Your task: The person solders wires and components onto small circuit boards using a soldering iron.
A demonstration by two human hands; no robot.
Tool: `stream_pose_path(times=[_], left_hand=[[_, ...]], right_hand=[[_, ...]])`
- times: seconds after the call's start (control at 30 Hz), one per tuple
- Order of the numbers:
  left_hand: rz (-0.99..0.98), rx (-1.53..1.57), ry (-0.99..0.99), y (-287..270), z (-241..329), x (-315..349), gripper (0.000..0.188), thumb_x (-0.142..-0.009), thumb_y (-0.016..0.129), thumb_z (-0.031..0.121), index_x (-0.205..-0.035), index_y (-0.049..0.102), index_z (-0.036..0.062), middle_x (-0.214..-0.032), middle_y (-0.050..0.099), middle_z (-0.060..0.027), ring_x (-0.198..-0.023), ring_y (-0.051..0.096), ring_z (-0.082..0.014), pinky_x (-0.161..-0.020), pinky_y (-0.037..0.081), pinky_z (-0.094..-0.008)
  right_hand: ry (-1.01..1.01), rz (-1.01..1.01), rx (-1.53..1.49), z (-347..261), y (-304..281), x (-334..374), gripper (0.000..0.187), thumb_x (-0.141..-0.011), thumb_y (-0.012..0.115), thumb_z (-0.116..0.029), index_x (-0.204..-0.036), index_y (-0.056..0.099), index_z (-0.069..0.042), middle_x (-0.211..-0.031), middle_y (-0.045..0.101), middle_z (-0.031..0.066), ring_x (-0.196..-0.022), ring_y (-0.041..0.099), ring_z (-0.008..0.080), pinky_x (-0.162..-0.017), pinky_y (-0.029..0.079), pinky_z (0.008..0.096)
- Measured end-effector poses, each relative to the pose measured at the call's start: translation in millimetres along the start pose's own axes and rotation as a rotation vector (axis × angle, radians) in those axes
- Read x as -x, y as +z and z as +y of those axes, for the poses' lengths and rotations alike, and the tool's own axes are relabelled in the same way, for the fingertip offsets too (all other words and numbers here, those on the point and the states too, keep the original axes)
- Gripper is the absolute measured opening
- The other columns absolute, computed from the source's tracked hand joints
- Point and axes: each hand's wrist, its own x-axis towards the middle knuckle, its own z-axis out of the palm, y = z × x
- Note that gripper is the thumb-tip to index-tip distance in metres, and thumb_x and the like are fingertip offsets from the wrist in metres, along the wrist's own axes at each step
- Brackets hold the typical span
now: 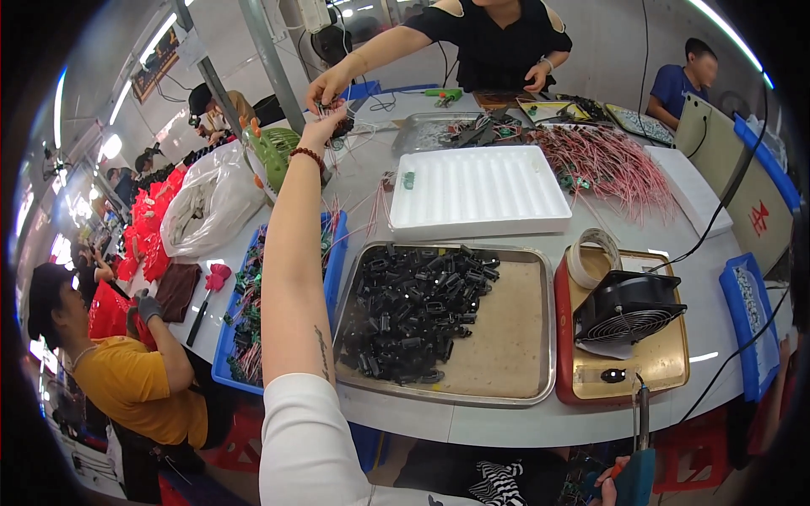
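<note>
My left arm stretches far across the table, and my left hand (321,131) meets a co-worker's hand (331,88) at the far left. My fingers are closed there; dark parts with thin wires (336,145) show around the two hands, but what exactly I grip is hidden. Low at the right, my right hand (607,490), partly cut off by the lower edge, is wrapped round a teal soldering gun (639,474). Its metal tip points up at a small black housing (613,375) on the gold-coloured tray (666,384).
A metal tray (523,363) holds many black housings. Beyond it stand a white foam tray (481,190) and a pile of red-wired boards (603,164). A black fan (629,308) and a tape roll (593,257) stand at right; a blue bin (224,358) lies under my left arm.
</note>
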Motion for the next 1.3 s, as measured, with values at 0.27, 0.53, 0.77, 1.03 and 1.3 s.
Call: stream_pose_path(times=[0.27, 0.53, 0.77, 1.03, 1.3], left_hand=[[-0.280, 0.028, 0.015, 17.1, -0.2, 18.4, 0.020, -0.092, 0.057, 0.031, -0.100, 0.066, 0.0141, -0.090, 0.062, 0.0080, -0.084, 0.054, -0.0049, -0.070, 0.041, -0.0238], [-0.192, 0.415, -0.028, -2.8, -25.0, 47.7, 0.020, -0.095, 0.053, 0.021, -0.098, 0.066, 0.0065, -0.088, 0.064, -0.0005, -0.077, 0.058, -0.0119, -0.066, 0.046, -0.0268], [0.867, 0.765, 0.125, 7.9, -60.6, 79.6, 0.028, -0.094, 0.052, 0.023, -0.102, 0.062, -0.0023, -0.102, 0.065, -0.0104, -0.088, 0.060, -0.0225, -0.080, 0.045, -0.0310], [1.396, 0.699, 0.262, 8.3, -61.6, 104.5, 0.046, -0.092, 0.050, 0.030, -0.123, 0.049, -0.0037, -0.117, 0.058, -0.0206, -0.098, 0.059, -0.0310, -0.084, 0.047, -0.0372], [1.338, 0.475, 0.273, 10.0, -80.7, 135.2, 0.043, -0.093, 0.049, 0.018, -0.129, 0.039, -0.0032, -0.125, 0.050, -0.0211, -0.102, 0.057, -0.0327, -0.087, 0.047, -0.0368]], right_hand=[[0.046, -0.042, 0.043, -6.0, -2.6, 6.4, 0.051, -0.079, 0.055, 0.009, -0.128, 0.045, 0.001, -0.113, 0.059, 0.0118, -0.079, 0.052, 0.0166, -0.071, 0.043, 0.0253], [0.061, -0.096, 0.022, -6.1, -13.3, 18.1, 0.054, -0.079, 0.061, 0.007, -0.130, 0.047, -0.002, -0.118, 0.057, 0.0078, -0.093, 0.057, 0.0174, -0.081, 0.047, 0.0274], [0.176, -0.062, -0.011, -8.8, -2.1, 16.4, 0.044, -0.078, 0.056, 0.000, -0.121, 0.049, 0.004, -0.109, 0.058, 0.0134, -0.081, 0.053, 0.0192, -0.069, 0.044, 0.0268], [0.041, -0.109, -0.052, -15.3, -20.3, 6.2, 0.043, -0.076, 0.057, 0.002, -0.118, 0.051, 0.006, -0.106, 0.060, 0.0152, -0.072, 0.052, 0.0186, -0.063, 0.044, 0.0257], [-0.051, -0.080, -0.074, -17.0, -33.5, 8.0, 0.042, -0.074, 0.057, 0.003, -0.116, 0.052, 0.007, -0.104, 0.061, 0.0163, -0.065, 0.052, 0.0180, -0.059, 0.045, 0.0252]])
